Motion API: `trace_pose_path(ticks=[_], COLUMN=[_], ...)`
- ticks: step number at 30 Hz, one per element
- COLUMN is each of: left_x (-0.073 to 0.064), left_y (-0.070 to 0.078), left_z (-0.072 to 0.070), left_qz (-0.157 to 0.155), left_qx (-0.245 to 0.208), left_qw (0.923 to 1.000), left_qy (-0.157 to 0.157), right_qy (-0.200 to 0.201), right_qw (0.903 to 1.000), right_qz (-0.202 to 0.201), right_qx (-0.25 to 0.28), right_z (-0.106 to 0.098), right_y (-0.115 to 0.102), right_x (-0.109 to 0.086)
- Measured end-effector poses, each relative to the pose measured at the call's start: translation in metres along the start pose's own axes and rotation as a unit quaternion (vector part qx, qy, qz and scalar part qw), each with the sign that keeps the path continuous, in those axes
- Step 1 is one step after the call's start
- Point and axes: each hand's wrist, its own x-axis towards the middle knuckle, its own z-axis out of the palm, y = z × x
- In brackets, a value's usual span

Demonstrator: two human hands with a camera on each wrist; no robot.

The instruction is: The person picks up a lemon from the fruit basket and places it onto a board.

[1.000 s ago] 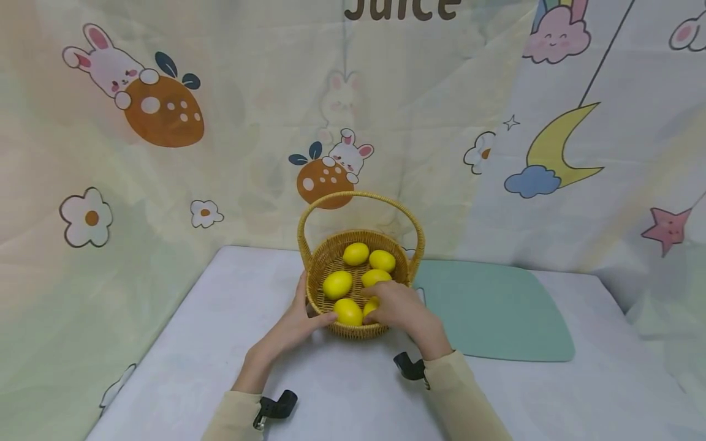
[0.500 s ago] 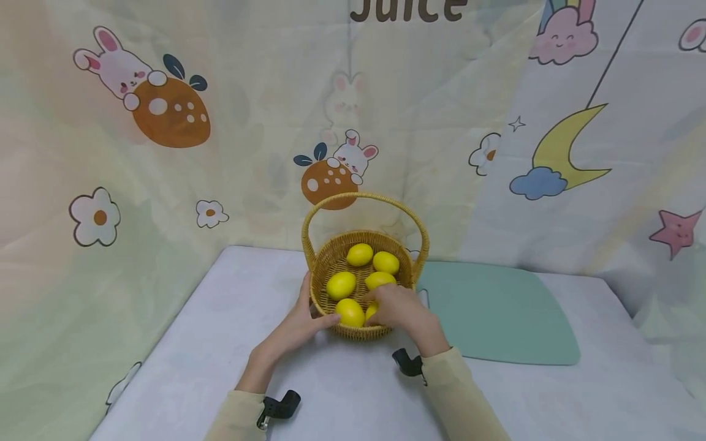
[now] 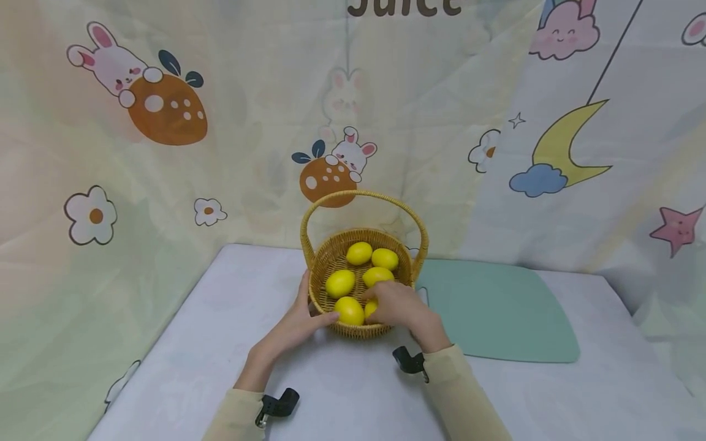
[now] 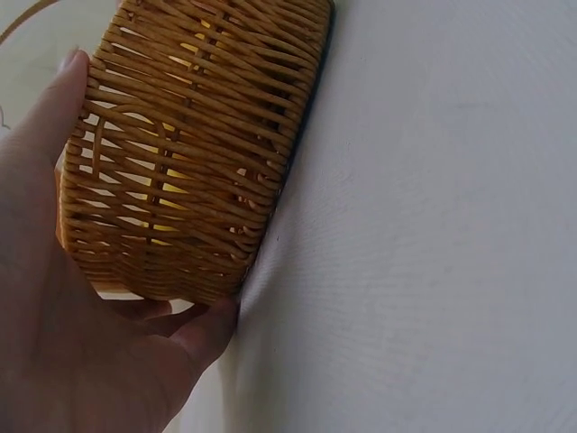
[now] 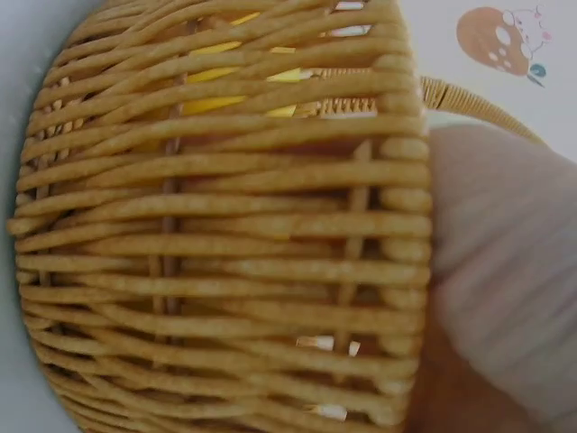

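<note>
A woven wicker basket (image 3: 358,331) with a tall arched handle stands on the white table, holding several yellow lemons (image 3: 340,283). My left hand (image 3: 292,321) grips the basket's left side. In the left wrist view, the thumb of that left hand (image 4: 99,352) lies at the rim and its fingers reach round the outer wall. My right hand (image 3: 399,306) reaches over the front right rim into the basket. Its fingers curl round a lemon (image 3: 370,307), mostly hidden by the hand. The right wrist view shows mainly the wicker wall, with the right hand (image 5: 505,271) bent over the rim.
A pale green board (image 3: 496,312) lies flat on the table (image 3: 220,343), right of the basket and partly behind it. Behind the table hangs a printed cloth backdrop (image 3: 248,122). A small black wrist camera (image 3: 280,404) sits at each sleeve cuff.
</note>
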Motion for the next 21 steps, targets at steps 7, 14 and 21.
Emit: trace_pose_path(ticks=[7,14,21], left_x=[0.001,0.002,0.001], left_y=[-0.002,-0.003,-0.001], left_z=[0.0,0.0,0.0], left_qz=[-0.002,0.006,0.007], left_qx=[0.003,0.0,-0.005], left_qw=[1.0,1.0,1.0], left_qy=[0.0,-0.005,-0.001], right_qy=[-0.01,0.006,0.051], right_qw=[0.9999,0.9983,0.9939], right_qz=[-0.008,-0.057,-0.069], right_qx=[0.01,0.012,0.069], right_z=[-0.004,-0.003,-0.016], right_y=[-0.002,0.007,0.016], right_x=[0.0,0.002,-0.006])
